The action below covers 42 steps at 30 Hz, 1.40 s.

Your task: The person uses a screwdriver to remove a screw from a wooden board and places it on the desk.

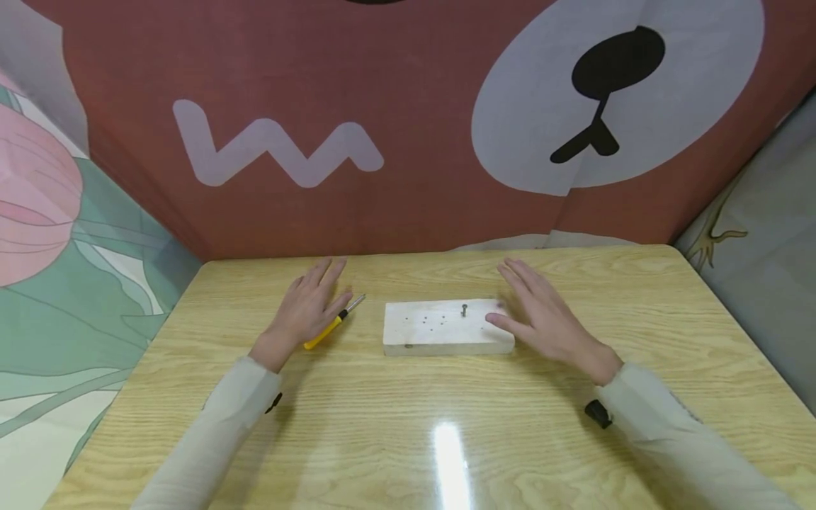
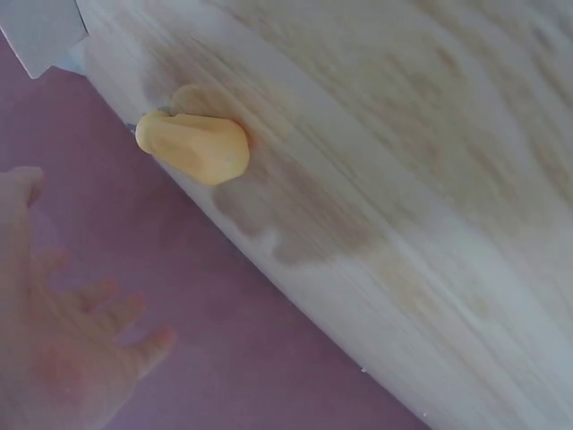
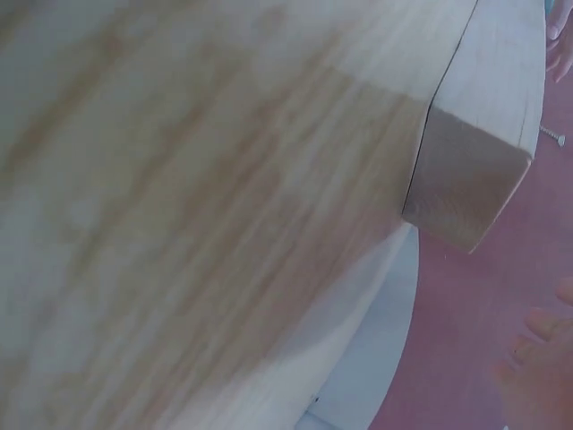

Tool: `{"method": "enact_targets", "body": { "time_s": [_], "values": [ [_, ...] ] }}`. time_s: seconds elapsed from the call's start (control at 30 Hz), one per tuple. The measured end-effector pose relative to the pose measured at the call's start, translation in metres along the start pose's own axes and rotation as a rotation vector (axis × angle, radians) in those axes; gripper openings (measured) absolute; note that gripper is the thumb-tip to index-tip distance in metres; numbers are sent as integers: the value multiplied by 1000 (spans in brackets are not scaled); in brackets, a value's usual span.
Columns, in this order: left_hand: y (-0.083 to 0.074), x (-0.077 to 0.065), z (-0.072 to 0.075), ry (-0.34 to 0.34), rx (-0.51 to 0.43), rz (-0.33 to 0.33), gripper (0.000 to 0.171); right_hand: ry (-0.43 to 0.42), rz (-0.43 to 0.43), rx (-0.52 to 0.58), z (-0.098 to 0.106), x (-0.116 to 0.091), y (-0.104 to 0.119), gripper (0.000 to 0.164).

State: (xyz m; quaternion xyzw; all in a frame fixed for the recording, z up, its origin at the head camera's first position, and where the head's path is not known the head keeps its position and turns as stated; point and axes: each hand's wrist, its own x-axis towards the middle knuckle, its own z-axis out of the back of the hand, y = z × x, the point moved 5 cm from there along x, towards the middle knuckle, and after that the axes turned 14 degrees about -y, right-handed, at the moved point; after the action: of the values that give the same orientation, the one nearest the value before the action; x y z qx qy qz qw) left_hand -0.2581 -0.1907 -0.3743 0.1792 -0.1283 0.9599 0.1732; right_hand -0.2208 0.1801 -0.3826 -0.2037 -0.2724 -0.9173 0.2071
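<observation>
A white wooden block (image 1: 440, 338) with several small holes lies mid-table, and a screw (image 1: 464, 310) stands upright in its top, right of the middle. My left hand (image 1: 304, 306), fingers straight, hovers beside a screwdriver (image 1: 326, 331) with a yellow handle and holds nothing. In the left wrist view the yellow handle (image 2: 199, 143) shows beyond the spread fingers. My right hand (image 1: 542, 319) is held out by the block's right end, its thumb overlapping the block in the head view, with nothing in its grasp. The right wrist view shows the block's end face (image 3: 470, 179).
The wood-grain table (image 1: 382, 425) runs back to a red-brown printed cloth (image 1: 414, 212). Printed cloth (image 1: 102, 319) also hangs along the left side, and a grey one (image 1: 765, 234) on the right. A dark object (image 1: 598, 414) shows at the right wrist.
</observation>
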Motion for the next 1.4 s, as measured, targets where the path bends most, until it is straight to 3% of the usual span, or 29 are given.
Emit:
{"method": "enact_targets", "body": {
  "time_s": [0.33, 0.77, 1.13, 1.4],
  "values": [
    [2, -3, -1, 15, -17, 1, 64, 69, -34, 69, -4, -6, 3, 85],
    [4, -12, -3, 107, -78, 2, 66, 176, -79, 131, -10, -13, 4, 87],
    [8, -22, -6, 151, -139, 35, 65, 234, -59, 116, -18, -17, 5, 93],
    [11, -27, -8, 193, -139, 57, 60, 217, 11, 89, -18, -20, 7, 88]
  ]
}}
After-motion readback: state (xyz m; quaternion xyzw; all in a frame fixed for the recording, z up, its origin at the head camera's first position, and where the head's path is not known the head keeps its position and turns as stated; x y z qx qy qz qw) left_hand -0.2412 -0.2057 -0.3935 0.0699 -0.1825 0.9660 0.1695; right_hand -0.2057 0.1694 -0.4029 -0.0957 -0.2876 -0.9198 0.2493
